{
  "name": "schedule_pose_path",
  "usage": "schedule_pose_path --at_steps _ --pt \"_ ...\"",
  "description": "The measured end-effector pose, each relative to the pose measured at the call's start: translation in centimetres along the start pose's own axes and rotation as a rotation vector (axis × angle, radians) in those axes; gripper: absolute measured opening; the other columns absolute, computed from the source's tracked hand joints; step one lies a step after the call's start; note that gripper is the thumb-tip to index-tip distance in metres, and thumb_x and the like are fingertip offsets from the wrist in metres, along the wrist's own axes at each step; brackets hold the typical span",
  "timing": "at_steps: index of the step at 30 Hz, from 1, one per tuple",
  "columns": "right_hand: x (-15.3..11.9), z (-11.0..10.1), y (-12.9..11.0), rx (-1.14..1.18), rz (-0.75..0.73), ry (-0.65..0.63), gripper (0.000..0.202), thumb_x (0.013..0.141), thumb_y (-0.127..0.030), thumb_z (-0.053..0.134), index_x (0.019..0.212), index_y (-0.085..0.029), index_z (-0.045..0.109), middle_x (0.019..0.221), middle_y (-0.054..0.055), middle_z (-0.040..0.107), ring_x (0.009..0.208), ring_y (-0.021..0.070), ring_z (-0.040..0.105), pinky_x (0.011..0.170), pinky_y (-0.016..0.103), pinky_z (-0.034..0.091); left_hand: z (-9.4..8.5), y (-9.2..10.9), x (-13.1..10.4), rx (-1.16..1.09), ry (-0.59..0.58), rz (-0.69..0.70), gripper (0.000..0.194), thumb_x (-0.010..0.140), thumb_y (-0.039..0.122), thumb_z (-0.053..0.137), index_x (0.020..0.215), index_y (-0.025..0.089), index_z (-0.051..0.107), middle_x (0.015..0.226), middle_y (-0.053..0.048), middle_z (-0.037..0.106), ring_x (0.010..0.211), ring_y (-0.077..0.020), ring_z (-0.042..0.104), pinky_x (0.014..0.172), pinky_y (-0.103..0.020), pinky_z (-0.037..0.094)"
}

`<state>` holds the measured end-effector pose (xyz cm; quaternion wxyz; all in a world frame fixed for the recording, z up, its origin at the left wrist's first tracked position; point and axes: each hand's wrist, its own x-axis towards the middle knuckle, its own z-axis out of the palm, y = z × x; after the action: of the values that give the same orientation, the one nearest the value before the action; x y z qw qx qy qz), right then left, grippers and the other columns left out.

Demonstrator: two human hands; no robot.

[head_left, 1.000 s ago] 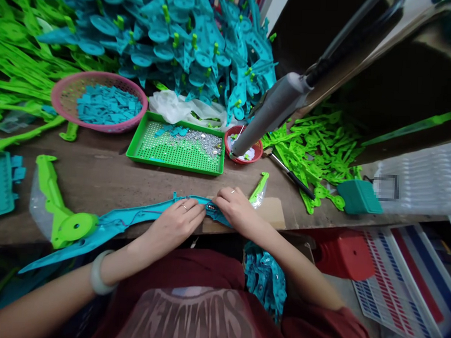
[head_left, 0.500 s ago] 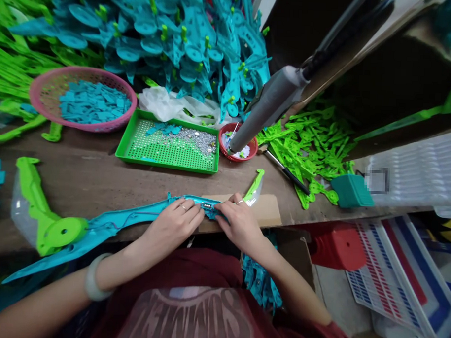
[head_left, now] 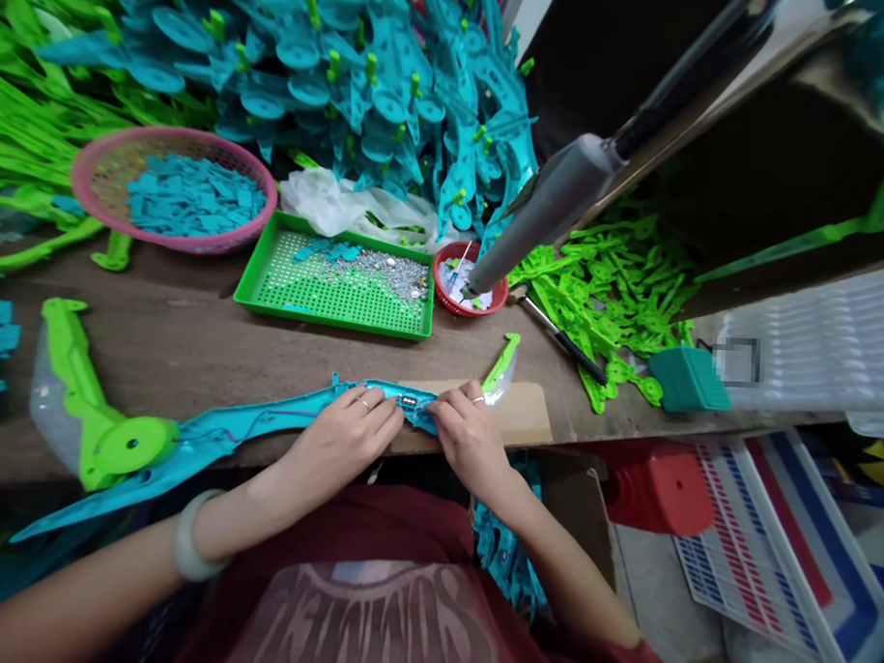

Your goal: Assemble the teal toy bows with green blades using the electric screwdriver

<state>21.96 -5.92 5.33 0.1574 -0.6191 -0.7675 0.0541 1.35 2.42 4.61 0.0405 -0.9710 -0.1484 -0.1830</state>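
A long blue plastic toy shell (head_left: 269,417) lies along the table's front edge, its inner side up and a thin wire running inside it. A green arm with a round hub (head_left: 130,446) and a clear fin sits on its left part; a smaller green arm (head_left: 500,363) stands at the right end. My left hand (head_left: 358,427) grips the shell with curled fingers, left of a small silvery part (head_left: 409,402) set in it. On the other side of that part, my right hand (head_left: 468,434) has its fingers pinched at the shell; its fingertips are partly hidden.
A flat cardboard piece (head_left: 522,412) lies under the right end. Behind stand a green tray (head_left: 269,301) of screws, a pink basket (head_left: 91,208) of blue pieces and a red basket (head_left: 478,311). A grey powered screwdriver (head_left: 540,214) hangs overhead. Green parts (head_left: 610,279) are heaped at right.
My right hand has shifted slightly right along the shell, and more of the silvery part shows. My left hand keeps its place on the shell. The whole view has moved a little.
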Motion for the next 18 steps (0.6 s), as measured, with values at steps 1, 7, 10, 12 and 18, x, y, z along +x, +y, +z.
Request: schedule_pose_path --at_steps 1,7,10,12,18 --pt "-0.1 0.1 -0.1 0.012 0.014 0.004 0.021 0.101 -0.014 0.048 0.097 -0.015 0.069 0.089 0.01 0.064 0.091 0.0239 0.045 0.085 0.035 0.045 0.0 0.0 0.0 -0.001 -0.002 -0.004 0.021 0.094 0.003 0.048 0.101 0.011 0.067 0.092 -0.009 0.071 0.09 -0.0253 0.064 0.081 -0.038 0.051" --pt "-0.7 1.0 -0.5 0.069 0.092 0.104 0.024 0.101 -0.013 0.047 0.103 -0.019 0.07 0.096 0.009 0.068 0.091 0.0235 0.05 0.084 0.038 0.049 -0.1 0.1 0.0 0.007 0.0 -0.019 0.019 0.092 0.004 0.051 0.102 0.011 0.067 0.094 -0.009 0.071 0.091 -0.0253 0.065 0.082 -0.037 0.051" --pt "-0.9 1.2 -0.7 0.07 0.103 0.147 0.024 0.101 -0.012 0.048 0.104 -0.02 0.07 0.096 0.008 0.068 0.091 0.0231 0.052 0.085 0.039 0.05 0.0 0.2 0.0 0.013 -0.006 -0.029 0.019 0.092 0.004 0.051 0.101 0.011 0.067 0.096 -0.009 0.072 0.09 -0.0248 0.065 0.082 -0.036 0.051" --pt "-1.0 1.3 -0.9 0.092 0.073 0.174 0.023 0.1 -0.009 0.049 0.103 -0.019 0.07 0.097 0.008 0.069 0.091 0.0223 0.051 0.084 0.038 0.05 0.1 0.2 0.0 0.005 0.003 -0.032 0.02 0.092 0.003 0.051 0.101 0.01 0.067 0.096 -0.01 0.072 0.09 -0.0248 0.065 0.082 -0.037 0.05" --pt "-0.9 1.2 -1.4 0.1 0.127 0.153 0.021 0.1 -0.011 0.05 0.101 -0.018 0.069 0.091 0.008 0.069 0.088 0.0219 0.051 0.084 0.038 0.048 0.4 0.2 -0.2 -0.029 0.028 -0.043 0.022 0.091 0.003 0.05 0.103 0.009 0.067 0.096 -0.011 0.071 0.091 -0.0262 0.065 0.081 -0.038 0.05"
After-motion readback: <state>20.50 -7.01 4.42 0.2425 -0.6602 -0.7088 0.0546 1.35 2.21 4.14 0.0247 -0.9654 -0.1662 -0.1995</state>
